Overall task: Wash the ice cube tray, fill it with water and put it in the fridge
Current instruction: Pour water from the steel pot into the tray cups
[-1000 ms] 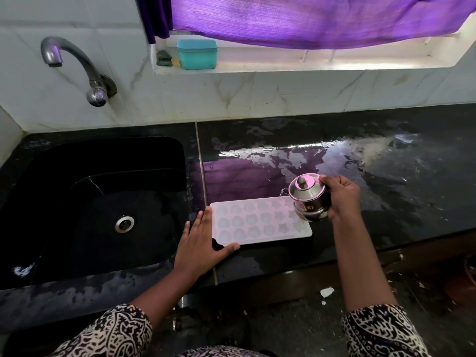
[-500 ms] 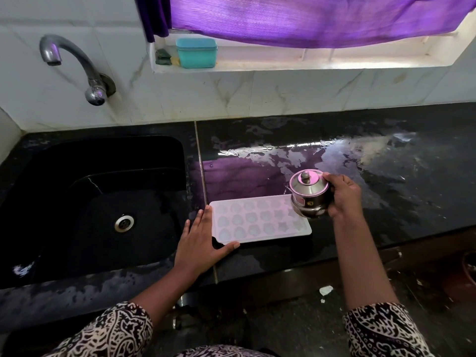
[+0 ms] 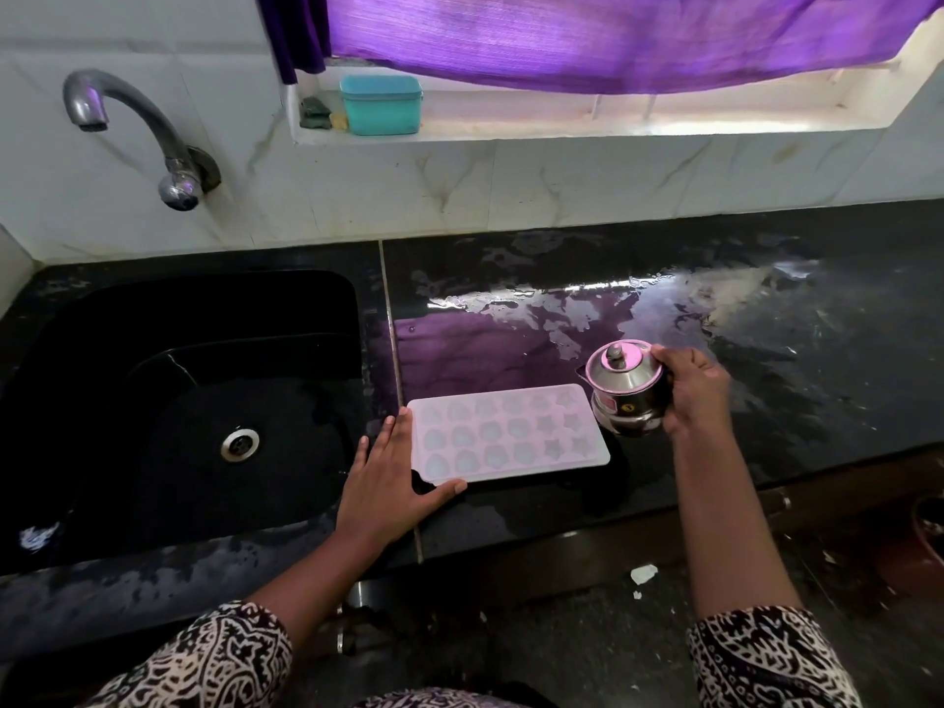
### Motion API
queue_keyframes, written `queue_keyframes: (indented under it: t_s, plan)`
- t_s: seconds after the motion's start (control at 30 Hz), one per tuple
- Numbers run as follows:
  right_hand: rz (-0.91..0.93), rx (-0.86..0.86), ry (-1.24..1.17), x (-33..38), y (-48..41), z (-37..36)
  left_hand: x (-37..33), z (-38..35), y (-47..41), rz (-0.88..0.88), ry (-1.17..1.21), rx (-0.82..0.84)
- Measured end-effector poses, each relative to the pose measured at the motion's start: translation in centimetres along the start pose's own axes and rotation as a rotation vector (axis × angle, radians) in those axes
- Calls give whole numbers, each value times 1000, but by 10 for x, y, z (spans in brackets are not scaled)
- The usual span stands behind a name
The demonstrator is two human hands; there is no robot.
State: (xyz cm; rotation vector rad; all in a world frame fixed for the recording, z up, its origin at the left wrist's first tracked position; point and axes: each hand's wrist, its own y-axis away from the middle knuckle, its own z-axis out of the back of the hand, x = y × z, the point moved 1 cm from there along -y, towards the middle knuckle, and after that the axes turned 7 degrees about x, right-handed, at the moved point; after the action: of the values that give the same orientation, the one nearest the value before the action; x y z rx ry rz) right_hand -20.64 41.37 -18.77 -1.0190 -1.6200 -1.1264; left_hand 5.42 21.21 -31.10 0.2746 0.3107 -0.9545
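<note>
A white ice cube tray (image 3: 511,432) with shaped moulds lies flat on the wet black counter (image 3: 766,350), just right of the sink. My left hand (image 3: 391,477) rests flat against the tray's left end, fingers spread, thumb along its front edge. My right hand (image 3: 692,388) grips a small lidded steel pot (image 3: 626,393) with a spout, held upright at the tray's right end, low over the counter. Whether the moulds hold water cannot be told.
A black sink (image 3: 179,401) with a steel drain lies to the left, under a curved tap (image 3: 138,130) on the tiled wall. A teal box (image 3: 380,104) sits on the window ledge beneath a purple curtain. The counter's front edge runs near my arms.
My right hand has drawn the steel pot slightly back and right from over the tray's right end and tipped it more upright. My left hand and the tray stay put.
</note>
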Motion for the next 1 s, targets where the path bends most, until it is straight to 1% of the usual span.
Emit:
queue_keyframes:
  t_s: [0.2, 0.4, 1.0]
  plan:
    - [-16, -24, 81, 1, -4, 3, -1, 1, 0, 15, -13, 17]
    - [-28, -7, 141, 1, -11, 6, -1, 2, 1, 22, 3, 13]
    - [-63, 38, 184, -1, -23, 6, -1, 2, 0, 17, 18, 10]
